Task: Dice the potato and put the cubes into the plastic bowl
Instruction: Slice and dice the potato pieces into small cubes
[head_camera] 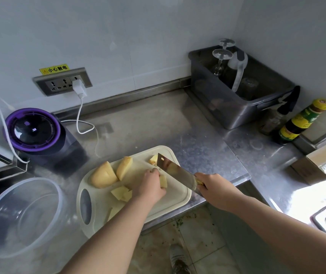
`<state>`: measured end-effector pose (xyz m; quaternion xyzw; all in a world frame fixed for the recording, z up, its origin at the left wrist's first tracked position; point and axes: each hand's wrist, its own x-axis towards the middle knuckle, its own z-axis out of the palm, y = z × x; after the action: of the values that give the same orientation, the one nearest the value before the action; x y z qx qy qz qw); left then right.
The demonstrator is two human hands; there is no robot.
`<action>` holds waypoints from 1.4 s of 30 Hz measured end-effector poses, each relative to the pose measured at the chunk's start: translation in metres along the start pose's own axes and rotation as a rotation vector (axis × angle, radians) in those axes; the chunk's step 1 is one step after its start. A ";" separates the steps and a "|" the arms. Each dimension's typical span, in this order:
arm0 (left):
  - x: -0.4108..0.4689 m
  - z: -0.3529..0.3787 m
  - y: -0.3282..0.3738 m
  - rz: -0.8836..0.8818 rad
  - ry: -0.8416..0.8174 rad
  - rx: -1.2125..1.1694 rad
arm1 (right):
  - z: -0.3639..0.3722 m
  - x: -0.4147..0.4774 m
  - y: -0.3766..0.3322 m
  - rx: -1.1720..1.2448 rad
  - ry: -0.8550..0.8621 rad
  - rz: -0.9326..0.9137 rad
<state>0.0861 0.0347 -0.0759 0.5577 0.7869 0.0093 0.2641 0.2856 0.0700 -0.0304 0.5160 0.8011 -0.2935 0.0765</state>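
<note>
The left hand pinches a potato piece right beside the knife that the right hand grips, so a slip could cut fingers.

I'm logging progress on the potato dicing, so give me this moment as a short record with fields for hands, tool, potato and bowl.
holding: left hand steadies a small potato piece on the cutting board
cutting: right hand grips the knife, blade beside that piece
uncut: two large chunks at the board's far left; cut slices by the left wrist
bowl: plastic bowl left of the board, no potato in it
progress: dicing underway, nothing transferred
</note>
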 end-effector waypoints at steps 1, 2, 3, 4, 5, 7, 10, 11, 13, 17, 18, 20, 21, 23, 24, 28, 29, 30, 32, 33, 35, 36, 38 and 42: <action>0.001 0.000 0.002 -0.018 -0.020 0.011 | 0.000 0.000 0.000 0.000 0.001 -0.002; 0.003 0.000 0.004 -0.045 -0.048 0.006 | 0.000 0.001 0.000 -0.001 0.001 -0.004; 0.004 0.000 0.006 -0.076 -0.081 -0.024 | 0.000 0.001 0.000 -0.003 0.002 -0.006; 0.005 -0.001 0.007 -0.106 -0.113 -0.065 | 0.000 0.001 0.000 -0.003 0.004 -0.007; 0.007 -0.002 0.009 -0.124 -0.138 -0.100 | 0.000 0.001 0.000 -0.004 0.005 -0.008; 0.011 -0.004 0.011 -0.130 -0.155 -0.105 | -0.001 0.001 0.000 -0.004 0.005 -0.008; 0.015 -0.006 0.010 -0.119 -0.164 -0.113 | -0.003 0.000 0.001 -0.001 0.010 -0.008; 0.016 -0.006 0.009 -0.114 -0.172 -0.127 | -0.003 0.000 0.001 0.000 0.010 -0.009; 0.017 -0.006 0.009 -0.105 -0.203 -0.145 | -0.004 0.000 0.001 -0.001 0.008 -0.011; 0.015 -0.007 0.005 -0.019 -0.168 -0.123 | -0.004 -0.001 -0.001 0.008 0.010 -0.016; 0.014 -0.008 0.002 0.019 -0.111 -0.125 | -0.004 -0.001 -0.001 0.014 0.014 -0.022; 0.011 -0.010 -0.007 0.112 0.070 -0.084 | -0.005 -0.002 -0.002 0.023 0.017 -0.034; 0.009 -0.010 -0.013 0.161 0.137 -0.063 | -0.005 -0.002 -0.003 0.021 0.015 -0.038; 0.003 -0.008 -0.021 0.219 0.133 -0.012 | -0.004 -0.001 -0.006 0.025 0.014 -0.041; -0.001 -0.007 -0.024 0.219 0.100 0.011 | -0.003 -0.001 -0.007 0.026 0.012 -0.040; -0.013 -0.008 -0.030 0.139 0.094 -0.003 | 0.003 -0.001 -0.013 0.001 -0.018 -0.033; -0.014 -0.010 -0.030 0.105 0.122 -0.025 | 0.004 -0.001 -0.015 -0.008 -0.025 -0.031; -0.015 -0.012 -0.030 0.066 0.147 -0.051 | 0.005 -0.002 -0.017 -0.014 -0.030 -0.030; -0.014 -0.014 -0.028 -0.006 0.155 -0.086 | 0.007 -0.004 -0.021 -0.030 -0.037 -0.026; -0.014 -0.013 -0.027 -0.027 0.140 -0.084 | 0.009 -0.004 -0.024 -0.040 -0.039 -0.026; -0.012 -0.012 -0.025 -0.047 0.113 -0.059 | 0.012 -0.005 -0.029 -0.055 -0.047 -0.022; -0.011 -0.011 -0.025 -0.057 0.106 -0.048 | 0.014 -0.005 -0.032 -0.060 -0.055 -0.019; -0.009 -0.009 -0.023 -0.088 0.112 -0.044 | 0.018 -0.006 -0.038 -0.062 -0.074 -0.014; -0.007 -0.006 -0.014 -0.165 0.175 -0.100 | 0.024 -0.006 -0.050 -0.072 -0.094 -0.016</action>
<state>0.0727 0.0253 -0.0722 0.4741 0.8488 0.0756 0.2217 0.2406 0.0379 -0.0278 0.4922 0.8108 -0.2888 0.1301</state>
